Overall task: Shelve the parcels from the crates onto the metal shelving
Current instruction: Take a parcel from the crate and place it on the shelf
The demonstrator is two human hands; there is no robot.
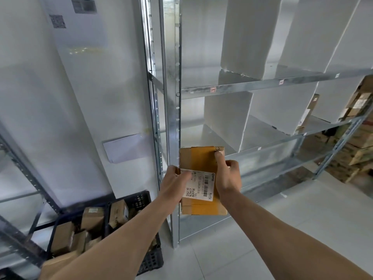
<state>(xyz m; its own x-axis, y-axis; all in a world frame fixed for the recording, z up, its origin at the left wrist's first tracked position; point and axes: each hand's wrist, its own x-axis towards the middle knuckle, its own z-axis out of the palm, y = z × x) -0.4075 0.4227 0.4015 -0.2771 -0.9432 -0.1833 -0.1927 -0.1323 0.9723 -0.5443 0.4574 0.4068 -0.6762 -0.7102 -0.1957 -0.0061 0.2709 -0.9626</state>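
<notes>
Parcel [201, 178], a flat brown cardboard box banded with wide yellow-brown tape, is being held up in front of the metal shelving [173, 118], beside its near upright and below the middle shelf level. A white shipping label [201, 186] is being shown on the parcel's upper face; a barcode, a small QR code and a line reading roughly "537-5...80" are being made out, the remaining print being too small to read. A small pale sticker with dark handwriting is being seen at the parcel's far right corner; its text is not legible.

The parcel's left edge is being gripped by the left hand [173, 183], with the thumb lying across the label's left end and the fingers curled underneath. The right edge is being gripped by the right hand [229, 178]; its index finger is being extended along the top face toward the far right corner, touching near the sticker, while the other fingers are curled round the side.

Small red-and-white tags are being seen on the shelf edges, unreadable. A dark plastic crate [149, 259] holding more cardboard parcels [92, 217] is lying on the floor at near left. White dividers [228, 118] are standing on the shelves.
</notes>
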